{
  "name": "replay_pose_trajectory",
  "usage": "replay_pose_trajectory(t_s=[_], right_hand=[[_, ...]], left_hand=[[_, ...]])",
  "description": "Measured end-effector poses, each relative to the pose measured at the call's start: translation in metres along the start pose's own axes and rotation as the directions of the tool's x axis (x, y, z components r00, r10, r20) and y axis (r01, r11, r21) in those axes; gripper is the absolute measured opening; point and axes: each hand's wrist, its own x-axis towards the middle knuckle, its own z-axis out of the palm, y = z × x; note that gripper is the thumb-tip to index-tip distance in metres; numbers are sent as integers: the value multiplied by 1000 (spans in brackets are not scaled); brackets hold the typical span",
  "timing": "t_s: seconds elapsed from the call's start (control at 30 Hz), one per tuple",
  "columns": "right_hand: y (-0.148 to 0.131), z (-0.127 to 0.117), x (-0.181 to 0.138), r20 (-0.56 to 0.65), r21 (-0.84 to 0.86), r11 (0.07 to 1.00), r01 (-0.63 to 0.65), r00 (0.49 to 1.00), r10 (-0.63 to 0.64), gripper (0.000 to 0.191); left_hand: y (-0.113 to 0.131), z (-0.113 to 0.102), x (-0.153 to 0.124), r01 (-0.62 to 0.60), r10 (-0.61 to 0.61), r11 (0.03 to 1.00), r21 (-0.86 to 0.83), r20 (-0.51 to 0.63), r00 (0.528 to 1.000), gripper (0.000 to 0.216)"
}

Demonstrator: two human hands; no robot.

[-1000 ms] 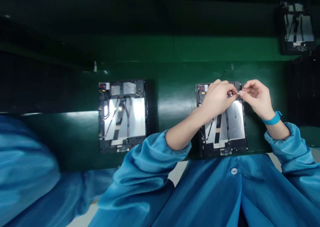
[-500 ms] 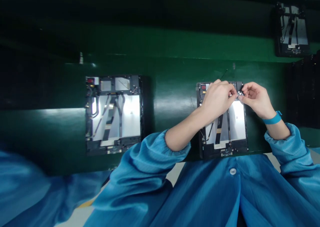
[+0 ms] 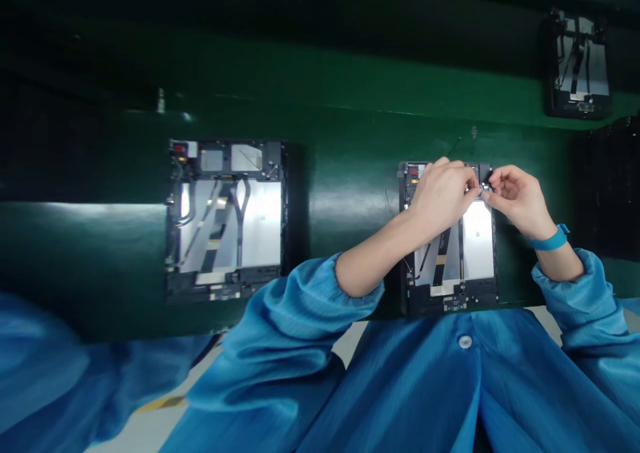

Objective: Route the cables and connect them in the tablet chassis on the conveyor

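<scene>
An opened tablet (image 3: pixel 477 240) lies in front of me, its inner parts and flat cables showing. My left hand (image 3: pixel 444 188) reaches over the tablet's upper part, thumb and forefinger pinched near its upper right corner. My right hand (image 3: pixel 517 198) comes in from the right, wearing a blue wristband (image 3: pixel 550 238). Its thumb and forefinger close near the same spot, almost meeting the left fingertips. What the fingertips hold is too small to make out. A thin dark wire (image 3: pixel 454 146) sticks up behind my left hand.
A second opened tablet (image 3: pixel 263 223) lies on the green bench (image 3: pixel 345 193) to the left. Another opened tablet (image 3: pixel 597 70) rests at the far right, with a dark stack (image 3: pixel 613 186) below it. A co-worker's blue sleeve (image 3: pixel 40 373) is at the lower left.
The camera view has shifted slightly. Both hands stay at the tablet's upper right corner, with their fingertips held close together as before.
</scene>
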Motion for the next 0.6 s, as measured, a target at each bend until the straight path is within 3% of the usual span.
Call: replay_pose_trajectory(t_s=[0.13, 0.23, 0.33, 0.37, 0.4, 0.5, 0.53, 0.6], right_hand=[[0, 5, 0, -40, -65, 998, 28, 999, -30, 25], [0, 6, 0, -78, -120, 993, 15, 997, -25, 24], [-10, 7, -5, -130, -146, 989, -7, 991, -13, 25], [-16, 8, -9, -148, -159, 987, 10, 988, -34, 25], [-24, 11, -13, -147, -175, 984, 38, 987, -65, 24], [-51, 29, -24, 53, -224, 966, 129, 991, -120, 18], [-58, 39, -27, 173, -246, 957, 153, 978, -112, 16], [-67, 62, -31, 391, -308, 930, 200, 918, -67, 16]], left_hand=[[3, 1, 3, 1, -1, 1000, 13, 25, 1000, 14], [-5, -15, -8, -42, 41, 999, -17, -82, 996, 11], [-31, -42, -44, 45, -46, 999, -9, -295, 954, 24], [-42, -50, -60, 103, -97, 995, 2, -311, 945, 27], [-53, -56, -77, 144, -136, 989, 14, -249, 959, 29], [-76, -58, -122, 127, -128, 992, 17, 100, 987, 29], [-78, -55, -134, 98, -100, 995, 25, 153, 983, 24], [-74, -47, -150, 38, -44, 996, 79, 86, 995, 15]])
